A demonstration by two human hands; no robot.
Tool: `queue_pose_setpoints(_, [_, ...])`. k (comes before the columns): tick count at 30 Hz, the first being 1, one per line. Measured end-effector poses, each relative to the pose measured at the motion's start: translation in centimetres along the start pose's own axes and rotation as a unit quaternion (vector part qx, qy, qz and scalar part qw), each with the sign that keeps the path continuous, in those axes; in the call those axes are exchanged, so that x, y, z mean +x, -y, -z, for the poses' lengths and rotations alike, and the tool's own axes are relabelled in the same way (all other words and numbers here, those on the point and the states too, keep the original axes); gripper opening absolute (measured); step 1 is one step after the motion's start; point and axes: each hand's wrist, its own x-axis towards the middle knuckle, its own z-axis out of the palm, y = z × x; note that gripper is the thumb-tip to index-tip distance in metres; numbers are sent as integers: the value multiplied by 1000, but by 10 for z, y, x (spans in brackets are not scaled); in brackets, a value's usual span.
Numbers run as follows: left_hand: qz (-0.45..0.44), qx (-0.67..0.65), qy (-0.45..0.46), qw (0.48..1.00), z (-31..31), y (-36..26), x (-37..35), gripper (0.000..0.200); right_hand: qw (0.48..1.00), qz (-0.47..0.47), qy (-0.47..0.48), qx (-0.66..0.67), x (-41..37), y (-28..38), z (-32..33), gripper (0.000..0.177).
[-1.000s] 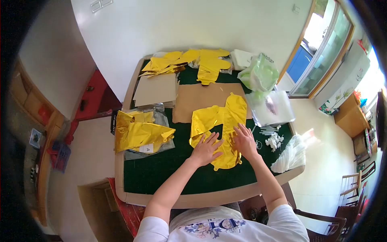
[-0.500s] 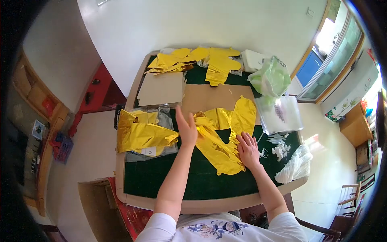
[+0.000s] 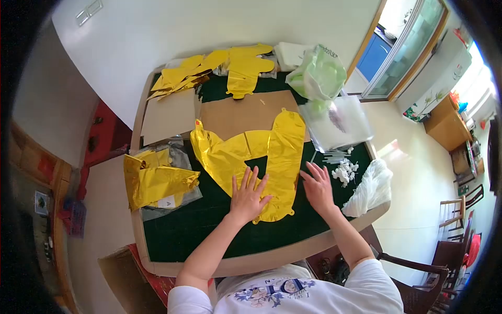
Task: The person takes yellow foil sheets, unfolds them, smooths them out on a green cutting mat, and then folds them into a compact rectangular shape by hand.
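Note:
A flat gold foil balloon (image 3: 282,157) is spread over the middle of the table, with a gap in its centre showing the green surface. My left hand (image 3: 248,199) lies on its lower left part with fingers spread, holding nothing. Just off the balloon's right edge, my right hand (image 3: 318,187) is open over the green tabletop, fingers apart. To the left, another folded gold foil piece (image 3: 162,180) rests on a clear plastic bag (image 3: 180,201) that bears a label with the letter A.
Gold foil pieces (image 3: 243,73) lie along the back. Cardboard (image 3: 235,112) and a grey board (image 3: 170,115) are in front of them. At right are a green-white plastic bag (image 3: 319,76), clear plastic sleeves (image 3: 340,125), thin sticks (image 3: 337,156), white bits (image 3: 345,171) and a white bag (image 3: 370,188).
The bunched balloon now lies flat and opened out. My left hand has moved from its raised spot down onto the balloon, and my right hand has come off it. The view has shifted.

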Motion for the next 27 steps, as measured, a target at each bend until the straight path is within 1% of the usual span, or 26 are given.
queue_pose_setpoints(1, [-1,2,3,1000,0,0,-1,63,1000,12,-11,-18,-9,-14,5,27])
queue_pose_setpoints(3, [0,8,7,1000,0,-1,-4,64,998,-46,-35,-38,-24,-43,17,29])
queue_pose_setpoints(5, [-8,12,24,1000,-2,-6,-11,65,989,-81,-103,-71,-27,-48,34,28])
queue_pose_setpoints(6, [-11,14,34,999,-2,-8,-13,65,987,-82,-120,-64,-24,-43,43,26])
queue_pose_setpoints(9, [-6,-9,28,1000,1,-11,-15,67,993,-42,-109,32,-12,-17,44,26])
queue_pose_setpoints(10, [9,1,21,1000,3,-9,-10,68,994,-33,-85,67,-8,-5,33,29])
queue_pose_setpoints(11, [20,0,21,1000,4,-6,-7,68,996,3,-47,73,-3,4,24,31])
queue_pose_setpoints(13, [41,-2,18,999,-1,0,-1,68,998,10,22,63,9,28,9,36])
queue_pose_setpoints(14, [29,17,25,999,-4,2,-3,67,998,21,34,52,8,27,0,40])
queue_pose_setpoints(16, [16,9,34,999,1,3,-2,69,997,39,55,29,4,28,-16,47])
queue_pose_setpoints(20, [12,5,29,999,-2,0,2,67,997,32,70,12,-3,21,-16,47])
queue_pose_setpoints(23, [15,4,15,1000,-7,-4,2,66,998,22,64,4,-4,17,-18,47])
queue_pose_setpoints(24, [14,1,12,1000,-7,-4,2,66,997,19,71,8,-3,17,-17,46])
queue_pose_setpoints(27, [9,-6,8,1000,-7,-5,3,66,998,33,46,24,-1,17,-11,40])
